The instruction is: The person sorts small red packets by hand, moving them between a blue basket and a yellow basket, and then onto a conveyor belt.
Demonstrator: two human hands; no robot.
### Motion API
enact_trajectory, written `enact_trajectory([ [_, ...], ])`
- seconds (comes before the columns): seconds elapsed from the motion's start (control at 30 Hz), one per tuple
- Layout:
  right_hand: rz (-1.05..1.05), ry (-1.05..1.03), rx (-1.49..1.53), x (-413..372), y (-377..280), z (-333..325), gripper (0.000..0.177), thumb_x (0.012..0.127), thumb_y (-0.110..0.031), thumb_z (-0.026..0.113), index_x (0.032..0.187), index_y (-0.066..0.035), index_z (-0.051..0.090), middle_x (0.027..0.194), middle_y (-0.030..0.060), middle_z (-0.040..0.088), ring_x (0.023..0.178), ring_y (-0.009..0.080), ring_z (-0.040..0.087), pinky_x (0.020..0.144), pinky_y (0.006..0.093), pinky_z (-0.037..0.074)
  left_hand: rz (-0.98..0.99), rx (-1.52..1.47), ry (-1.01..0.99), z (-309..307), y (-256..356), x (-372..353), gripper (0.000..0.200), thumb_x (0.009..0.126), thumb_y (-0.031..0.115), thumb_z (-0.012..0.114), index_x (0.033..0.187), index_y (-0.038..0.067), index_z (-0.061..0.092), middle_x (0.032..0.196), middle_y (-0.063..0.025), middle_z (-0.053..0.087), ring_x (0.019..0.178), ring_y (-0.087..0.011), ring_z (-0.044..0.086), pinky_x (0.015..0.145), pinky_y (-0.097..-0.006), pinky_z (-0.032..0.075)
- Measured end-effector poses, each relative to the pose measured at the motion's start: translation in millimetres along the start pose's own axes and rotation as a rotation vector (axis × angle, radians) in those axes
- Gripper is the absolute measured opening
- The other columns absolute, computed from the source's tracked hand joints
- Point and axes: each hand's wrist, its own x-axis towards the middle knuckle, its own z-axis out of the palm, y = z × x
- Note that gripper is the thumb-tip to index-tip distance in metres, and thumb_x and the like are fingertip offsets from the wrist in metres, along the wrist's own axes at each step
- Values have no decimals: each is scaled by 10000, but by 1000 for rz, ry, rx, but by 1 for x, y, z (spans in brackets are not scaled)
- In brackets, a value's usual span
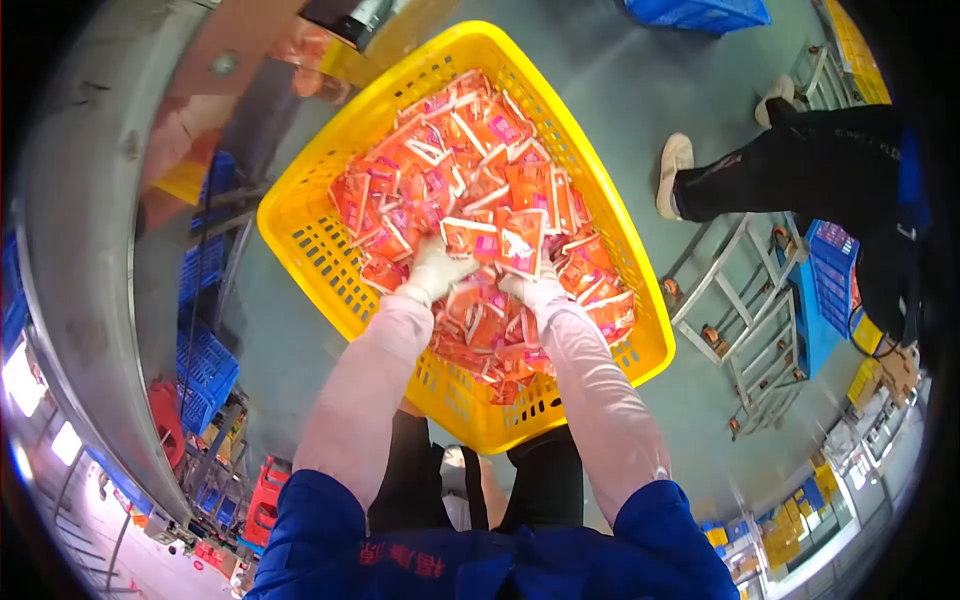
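A yellow perforated plastic basket [625,320] in front of me holds a heap of orange-red sachets [430,185] with white edges and pink patches. Both my hands wear white gloves and reach into it over the near half. My left hand [440,270] is closed at the edge of one sachet [468,238], fingers partly hidden beneath it. My right hand [532,286] grips another sachet [521,243] from below, tilted up above the heap. These two sachets touch or overlap between my hands. More sachets lie around my wrists.
A metal machine frame [90,200] runs along the left, with blue crates [207,370] beside it. On the right are wheeled metal trolleys [745,300], a blue crate [830,265] and another person's leg [740,180]. Another blue crate [700,12] sits on the floor at the top.
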Motion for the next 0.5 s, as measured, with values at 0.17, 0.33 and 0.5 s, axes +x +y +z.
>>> enact_trajectory([
  [0.17,74,37,908,-73,-27,-14,620,655,-192,820,1218,-86,582,1157,86,653,1100,214,610,945,369,501,231,90,27,1,-25,-38,470,797,39,765,1235,41,595,1191,-67,663,1034,-149,641,948,-326,511],
  [0.33,-60,102,922,-167,-103,-82,864,605,-93,907,1349,-38,471,1268,104,592,1174,210,570,1014,356,475,411,63,19,38,58,-172,576,793,68,776,1323,51,551,1223,-32,647,1111,-169,606,1003,-340,485],
  [0.5,-329,140,969,-275,-224,-160,830,621,-147,923,1312,-58,472,1272,111,575,1162,198,569,994,343,486,605,8,58,55,130,-307,646,781,97,811,1353,53,516,1276,-57,618,1149,-165,583,1020,-347,473],
])
